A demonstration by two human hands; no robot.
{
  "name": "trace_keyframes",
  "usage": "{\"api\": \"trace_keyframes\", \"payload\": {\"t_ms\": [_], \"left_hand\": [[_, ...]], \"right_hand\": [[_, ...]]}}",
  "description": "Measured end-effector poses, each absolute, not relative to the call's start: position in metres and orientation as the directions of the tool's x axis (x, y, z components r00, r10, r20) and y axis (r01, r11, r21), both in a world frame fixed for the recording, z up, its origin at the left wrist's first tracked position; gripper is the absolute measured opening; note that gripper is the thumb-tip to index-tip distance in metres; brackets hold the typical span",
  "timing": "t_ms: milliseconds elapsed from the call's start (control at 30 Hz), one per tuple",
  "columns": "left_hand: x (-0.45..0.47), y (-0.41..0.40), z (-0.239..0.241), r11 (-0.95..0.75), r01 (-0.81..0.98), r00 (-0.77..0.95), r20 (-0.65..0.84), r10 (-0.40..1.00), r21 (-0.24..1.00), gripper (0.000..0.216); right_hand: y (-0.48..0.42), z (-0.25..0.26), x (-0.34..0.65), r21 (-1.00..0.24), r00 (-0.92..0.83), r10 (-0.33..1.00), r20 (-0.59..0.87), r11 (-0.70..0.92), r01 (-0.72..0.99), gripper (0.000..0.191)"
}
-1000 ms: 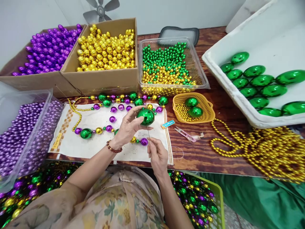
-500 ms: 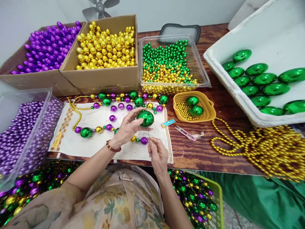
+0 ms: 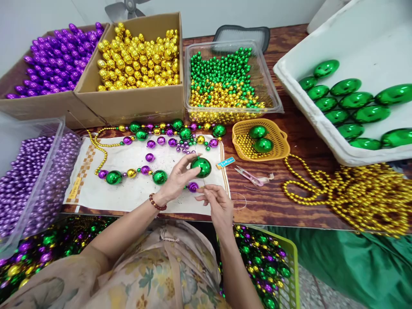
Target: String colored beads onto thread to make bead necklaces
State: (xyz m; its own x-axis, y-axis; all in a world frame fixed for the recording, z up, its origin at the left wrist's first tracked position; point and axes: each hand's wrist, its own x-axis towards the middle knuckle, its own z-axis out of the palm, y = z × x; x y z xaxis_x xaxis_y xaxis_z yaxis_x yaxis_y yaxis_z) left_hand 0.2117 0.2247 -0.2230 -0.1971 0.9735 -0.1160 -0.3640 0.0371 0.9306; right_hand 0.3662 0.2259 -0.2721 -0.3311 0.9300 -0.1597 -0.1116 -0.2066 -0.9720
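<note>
A large shiny green ball bead is held up by my left hand, its fingers and thumb closed on the bead's left side. Just below the bead, my right hand pinches a thin needle-like shaft that runs up towards it; its ends are hard to make out. Beneath both hands lies a white towel. On it a beaded strand of green, purple and gold balls curves round, and a purple bead sits beside my right fingertips. Loose purple beads lie farther back.
Boxes of purple beads and gold beads stand behind. A clear tub, an orange basket, small scissors and gold bead strings are rightward. A white foam box holds large green beads.
My left hand has moved slightly right and down with the green bead. My right hand has shifted a little right, and its fingers have spread somewhat. The whole view has tilted slightly.
</note>
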Motion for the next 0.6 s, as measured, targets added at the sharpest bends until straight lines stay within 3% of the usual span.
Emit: {"api": "trace_keyframes", "payload": {"t_ms": [133,233,300,367,467,533,600], "left_hand": [[0.221,0.222,-0.241,0.168,-0.086,-0.039,-0.172,0.984,0.982,0.054],[0.206,0.235,-0.245,0.124,0.250,-0.005,-0.127,0.992,0.960,0.047],[0.190,0.252,-0.244,0.074,0.594,-0.039,-0.064,0.997,0.801,0.035],[0.176,0.273,-0.244,0.068,0.866,-0.050,-0.049,0.998,0.496,0.027],[0.167,0.300,-0.249,0.029,0.992,-0.017,-0.097,0.995,0.125,0.027],[0.167,0.311,-0.254,-0.015,0.998,0.021,-0.117,0.993,0.053,0.028],[0.165,0.316,-0.257,-0.024,0.993,0.035,-0.091,0.995,0.114,0.025]], "right_hand": [[0.231,-0.285,0.375,-0.945,-0.185,0.955,-0.232,-0.266,-0.188,0.026],[0.239,-0.293,0.384,-0.935,-0.095,0.957,-0.273,-0.287,-0.209,0.026],[0.243,-0.296,0.389,-0.920,-0.087,0.946,-0.312,-0.324,-0.222,0.026],[0.247,-0.297,0.391,-0.905,-0.103,0.935,-0.338,-0.353,-0.236,0.027],[0.246,-0.297,0.390,-0.898,-0.127,0.930,-0.346,-0.367,-0.245,0.028],[0.244,-0.297,0.388,-0.901,-0.132,0.931,-0.341,-0.364,-0.238,0.027],[0.242,-0.298,0.388,-0.909,-0.125,0.934,-0.335,-0.355,-0.218,0.027]]}}
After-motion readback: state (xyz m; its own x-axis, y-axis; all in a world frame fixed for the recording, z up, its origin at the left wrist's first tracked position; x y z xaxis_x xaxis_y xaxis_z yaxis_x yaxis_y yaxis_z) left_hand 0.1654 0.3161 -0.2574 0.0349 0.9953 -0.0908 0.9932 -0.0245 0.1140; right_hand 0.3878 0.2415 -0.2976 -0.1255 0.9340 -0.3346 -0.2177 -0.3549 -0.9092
